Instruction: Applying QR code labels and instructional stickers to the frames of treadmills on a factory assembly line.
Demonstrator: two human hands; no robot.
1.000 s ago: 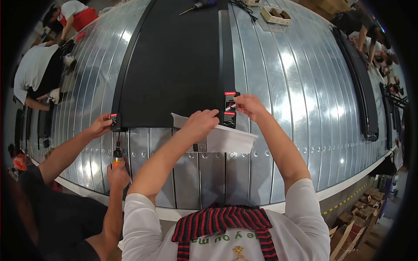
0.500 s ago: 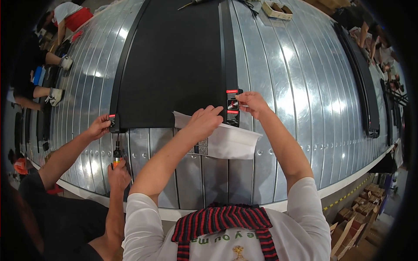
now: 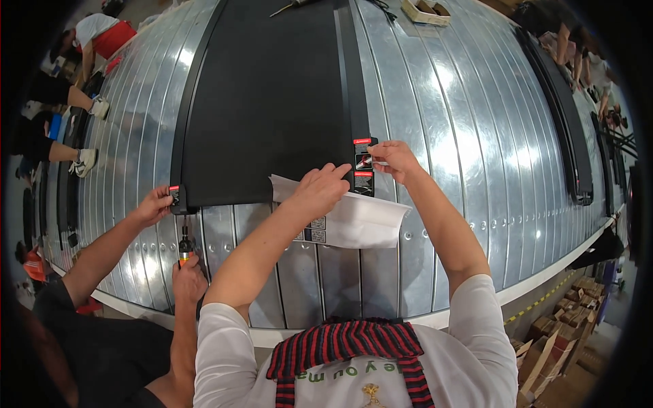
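Note:
A long black treadmill deck (image 3: 265, 102) with side rails lies in front of me. Warning labels (image 3: 363, 163) with red headings sit on the near end of its right rail. My right hand (image 3: 396, 162) pinches at the outer edge of these labels, thumb and fingertips together. From the left, my left hand (image 3: 321, 189) reaches across with its index finger at the labels' inner edge. Beneath that hand a white sticker sheet (image 3: 360, 221) hangs over the deck's near edge, with dark printed labels (image 3: 314, 231) left on it. Its lower fingers seem closed on the sheet; the thumb is hidden.
At my left, a co-worker's hand (image 3: 155, 206) touches the left rail's end cap (image 3: 177, 198); the other holds a power screwdriver (image 3: 184, 248) below it. The ribbed metal table (image 3: 462, 204) carries a small box (image 3: 426, 12) and another black rail (image 3: 561, 122). Cartons (image 3: 564, 319) stand at lower right.
My hands stay in nearly the same place at the labels. The co-worker's screwdriver has dropped slightly toward the near edge, and the whole view has shifted a little.

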